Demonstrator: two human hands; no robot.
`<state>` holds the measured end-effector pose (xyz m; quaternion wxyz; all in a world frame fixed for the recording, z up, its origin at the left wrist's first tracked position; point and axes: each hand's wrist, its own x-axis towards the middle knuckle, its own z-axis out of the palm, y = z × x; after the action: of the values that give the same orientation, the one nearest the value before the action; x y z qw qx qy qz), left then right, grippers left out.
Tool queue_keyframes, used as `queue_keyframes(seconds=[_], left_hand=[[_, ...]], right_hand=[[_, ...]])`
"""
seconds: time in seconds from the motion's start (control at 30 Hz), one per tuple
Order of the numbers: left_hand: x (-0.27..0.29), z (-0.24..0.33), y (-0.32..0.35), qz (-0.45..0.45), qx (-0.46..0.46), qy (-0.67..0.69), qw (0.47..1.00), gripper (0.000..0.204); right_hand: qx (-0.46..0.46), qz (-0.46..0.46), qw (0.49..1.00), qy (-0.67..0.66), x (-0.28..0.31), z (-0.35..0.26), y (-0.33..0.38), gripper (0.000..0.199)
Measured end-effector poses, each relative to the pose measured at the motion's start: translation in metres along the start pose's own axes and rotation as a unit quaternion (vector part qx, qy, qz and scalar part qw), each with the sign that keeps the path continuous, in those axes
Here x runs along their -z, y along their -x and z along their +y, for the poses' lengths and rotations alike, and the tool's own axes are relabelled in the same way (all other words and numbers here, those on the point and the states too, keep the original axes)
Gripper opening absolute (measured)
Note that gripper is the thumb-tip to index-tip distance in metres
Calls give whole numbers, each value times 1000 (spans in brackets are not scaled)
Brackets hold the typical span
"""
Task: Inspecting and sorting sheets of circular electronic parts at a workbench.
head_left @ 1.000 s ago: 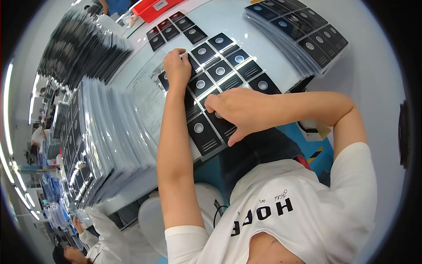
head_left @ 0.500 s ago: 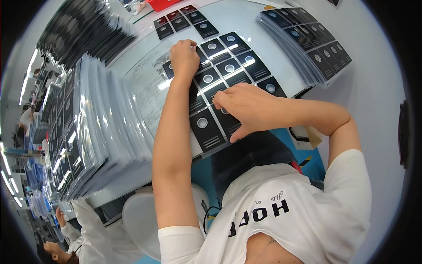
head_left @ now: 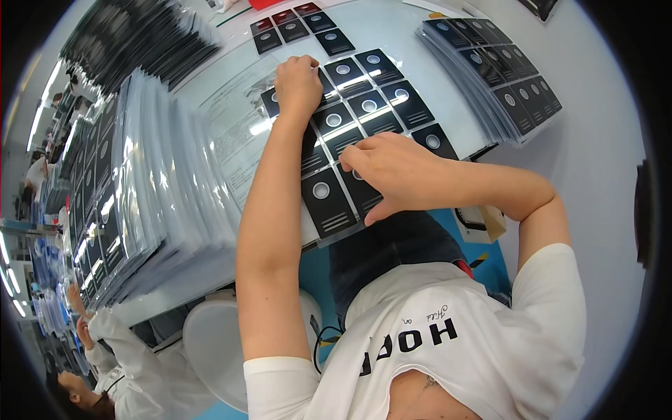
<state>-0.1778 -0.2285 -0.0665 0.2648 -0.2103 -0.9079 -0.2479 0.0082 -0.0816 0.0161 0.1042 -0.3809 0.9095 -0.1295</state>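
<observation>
A clear plastic sheet (head_left: pixel 392 105) holding several black rectangular cards, each with a round silver spot, lies on the white table (head_left: pixel 602 161) in front of me. My left hand (head_left: pixel 299 84) is curled into a fist and presses down on the sheet's far left part. My right hand (head_left: pixel 392 171) rests fingers-down on the cards at the sheet's near edge, its fingertips pinching at one card. Whether it grips the card I cannot tell.
A fanned pile of the same card sheets (head_left: pixel 490 70) lies at the far right. A tall stack of sheets (head_left: pixel 133 189) runs along my left, with darker stacks (head_left: pixel 133 42) behind. Loose black cards (head_left: pixel 294 28) lie at the far edge. Another person in white (head_left: pixel 119 364) sits lower left.
The view has shifted, so the sheet and stacks appear nearer. My left fist slid a little along the sheet's far part; my right hand stays on the near cards.
</observation>
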Motion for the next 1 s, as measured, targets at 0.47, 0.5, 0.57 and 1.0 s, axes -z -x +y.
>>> queue_keyframes(seconds=[0.47, 0.5, 0.57, 1.0], left_hand=[[3, 5, 2, -3, -3, -9, 1000, 13], [3, 6, 2, -2, -4, -9, 1000, 13], [3, 1, 4, -2, -3, -13, 1000, 13], [8, 5, -14, 142, 206, 179, 951, 24]], right_hand=[[84, 99, 971, 200, -19, -5, 7, 82], [94, 85, 973, 194, -16, -4, 6, 82], [42, 22, 992, 118, 4, -1, -8, 72], [21, 127, 937, 326, 55, 155, -163, 7]])
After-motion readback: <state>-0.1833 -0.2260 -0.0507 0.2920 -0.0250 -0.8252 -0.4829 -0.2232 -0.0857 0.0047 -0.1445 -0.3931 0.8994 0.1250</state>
